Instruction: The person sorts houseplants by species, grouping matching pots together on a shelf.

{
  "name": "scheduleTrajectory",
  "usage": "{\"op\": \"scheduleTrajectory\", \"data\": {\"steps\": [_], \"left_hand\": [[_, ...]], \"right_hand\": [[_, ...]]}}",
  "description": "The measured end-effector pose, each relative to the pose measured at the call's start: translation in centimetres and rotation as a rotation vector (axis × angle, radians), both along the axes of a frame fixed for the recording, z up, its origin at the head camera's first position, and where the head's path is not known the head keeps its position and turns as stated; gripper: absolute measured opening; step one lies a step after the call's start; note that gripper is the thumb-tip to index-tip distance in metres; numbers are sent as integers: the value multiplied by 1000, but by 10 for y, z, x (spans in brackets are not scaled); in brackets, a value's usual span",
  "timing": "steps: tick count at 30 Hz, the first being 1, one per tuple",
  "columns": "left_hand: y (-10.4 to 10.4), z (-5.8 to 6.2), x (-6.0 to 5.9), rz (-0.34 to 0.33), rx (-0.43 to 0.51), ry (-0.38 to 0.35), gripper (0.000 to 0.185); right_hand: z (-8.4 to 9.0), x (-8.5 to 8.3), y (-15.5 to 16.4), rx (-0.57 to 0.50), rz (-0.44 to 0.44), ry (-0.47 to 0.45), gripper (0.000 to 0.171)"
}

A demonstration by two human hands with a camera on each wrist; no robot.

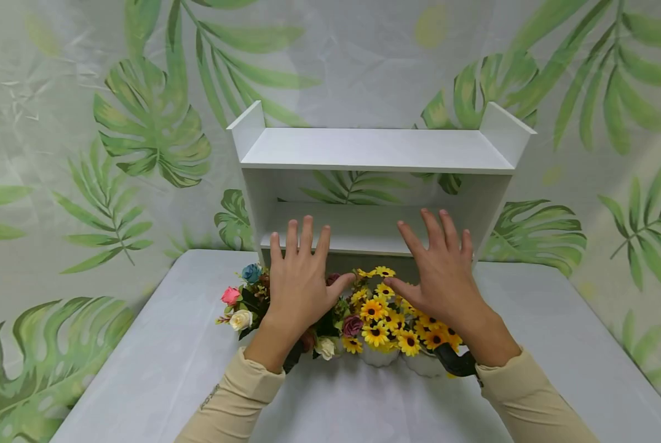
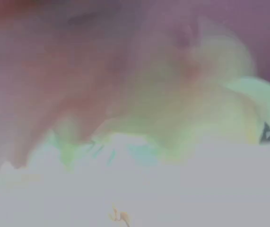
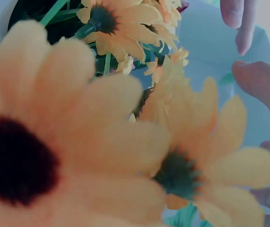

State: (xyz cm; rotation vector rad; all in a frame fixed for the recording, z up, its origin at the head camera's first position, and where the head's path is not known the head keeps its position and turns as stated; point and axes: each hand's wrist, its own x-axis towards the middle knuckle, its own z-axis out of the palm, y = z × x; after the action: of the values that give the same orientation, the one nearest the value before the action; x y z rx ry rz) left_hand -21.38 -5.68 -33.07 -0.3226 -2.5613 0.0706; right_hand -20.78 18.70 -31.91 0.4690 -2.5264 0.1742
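Both hands reach forward, fingers spread and straight, backs toward the head camera. My left hand (image 1: pixel 299 283) hangs over the mixed roses (image 1: pixel 352 326), with more blooms showing at its left, among them a pink rose (image 1: pixel 231 296). My right hand (image 1: pixel 443 280) is over the yellow daisy-like flowers (image 1: pixel 376 333), which stand in white pots (image 1: pixel 378 356). Neither hand holds anything. In the right wrist view a large yellow flower (image 3: pixel 111 118) fills the near field, with fingers (image 3: pixel 262 82) beyond it. The left wrist view is a heavy blur.
A white two-tier shelf (image 1: pixel 374 149) stands behind the flowers at the back of the table, its lower board (image 1: pixel 363 227) just past the fingertips. The white-covered table (image 1: pixel 158 363) spreads out on both sides. A leaf-patterned backdrop (image 1: pixel 363 61) hangs behind.
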Motion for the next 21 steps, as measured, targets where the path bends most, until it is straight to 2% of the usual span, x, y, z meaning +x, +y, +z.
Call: {"op": "scheduleTrajectory", "data": {"steps": [4,7,11,14,21], "left_hand": [[-1,0,-1,-5,17,4,94],[-3,0,0,-34,24,42,92],[-8,3,3,-156,72,179,76],[-15,6,8,-243,117,254,65],[-40,13,25,-331,188,261,60]], "right_hand": [[0,1,0,1,5,4,97],[0,1,0,-14,36,23,93],[2,1,3,-110,135,86,73],[4,1,6,-184,192,154,56],[9,0,24,-316,200,303,35]]}}
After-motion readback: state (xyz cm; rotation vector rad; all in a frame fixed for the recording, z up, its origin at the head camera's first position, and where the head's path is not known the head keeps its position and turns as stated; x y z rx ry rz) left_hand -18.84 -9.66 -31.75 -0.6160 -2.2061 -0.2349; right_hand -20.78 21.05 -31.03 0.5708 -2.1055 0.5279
